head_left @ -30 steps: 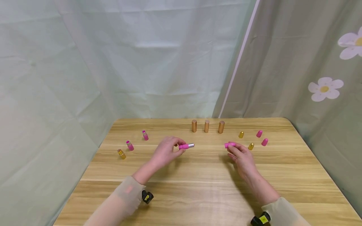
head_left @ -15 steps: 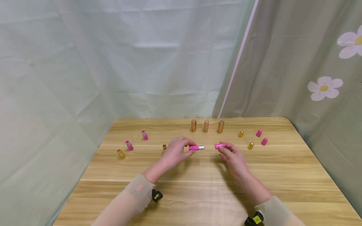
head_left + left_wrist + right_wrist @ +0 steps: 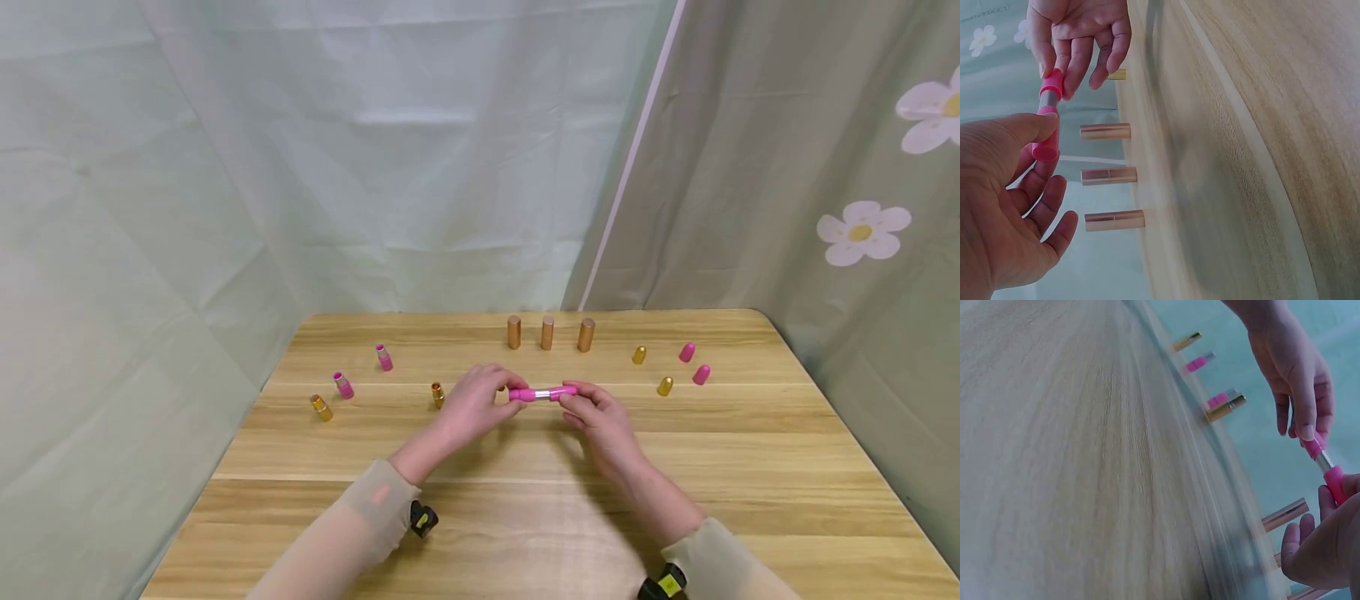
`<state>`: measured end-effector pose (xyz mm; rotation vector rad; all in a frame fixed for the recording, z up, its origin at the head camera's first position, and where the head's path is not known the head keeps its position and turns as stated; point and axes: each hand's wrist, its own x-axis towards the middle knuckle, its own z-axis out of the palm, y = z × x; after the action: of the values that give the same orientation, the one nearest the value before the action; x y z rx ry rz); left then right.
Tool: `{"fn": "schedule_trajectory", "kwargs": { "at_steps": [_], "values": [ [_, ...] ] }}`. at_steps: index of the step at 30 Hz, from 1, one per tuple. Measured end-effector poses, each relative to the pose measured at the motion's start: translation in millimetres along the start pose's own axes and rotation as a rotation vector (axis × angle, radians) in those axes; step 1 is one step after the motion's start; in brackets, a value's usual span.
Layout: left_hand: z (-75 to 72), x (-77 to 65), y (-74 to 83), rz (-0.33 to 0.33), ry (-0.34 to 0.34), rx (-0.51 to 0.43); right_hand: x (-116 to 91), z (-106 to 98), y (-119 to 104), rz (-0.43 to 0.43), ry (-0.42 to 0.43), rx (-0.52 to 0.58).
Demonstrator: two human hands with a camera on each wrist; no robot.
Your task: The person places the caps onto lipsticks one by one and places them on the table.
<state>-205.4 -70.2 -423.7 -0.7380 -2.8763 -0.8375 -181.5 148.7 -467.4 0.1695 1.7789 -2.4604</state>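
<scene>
Between thumb and fingers, my left hand (image 3: 474, 405) pinches a pink lipstick tube base (image 3: 522, 394) with a silver collar (image 3: 1049, 99). My right hand (image 3: 606, 427) pinches a pink rounded lipstick cap (image 3: 560, 392) by its closed end. Both parts lie level in one line above the table, the cap's mouth over the collar's tip and a band of silver still showing between the pink parts. A gold lipstick base (image 3: 438, 395) stands just left of my left hand.
Three copper-coloured tubes (image 3: 547, 333) stand along the back of the wooden table (image 3: 525, 533). Two pink bases (image 3: 343, 385) and a gold base (image 3: 322, 407) stand left. Gold caps (image 3: 665, 386) and pink caps (image 3: 701, 374) stand right. Curtains hang behind.
My hands have come together from both sides, left hand moving right and right hand moving left. The cap has met the silver collar, and the gold base behind my left hand has come into view.
</scene>
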Motion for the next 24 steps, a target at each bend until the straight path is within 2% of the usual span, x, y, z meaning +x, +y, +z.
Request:
{"fn": "schedule_trajectory", "kwargs": {
  "at_steps": [18, 24],
  "values": [
    [1.7, 2.0, 8.5, 0.010, -0.033, 0.007, -0.2, 7.8, 4.9, 0.009, -0.007, -0.049],
    [1.4, 2.9, 9.6, 0.012, -0.035, 0.021, -2.0, 8.3, 6.1, 0.003, -0.013, -0.008]
  ]
}}
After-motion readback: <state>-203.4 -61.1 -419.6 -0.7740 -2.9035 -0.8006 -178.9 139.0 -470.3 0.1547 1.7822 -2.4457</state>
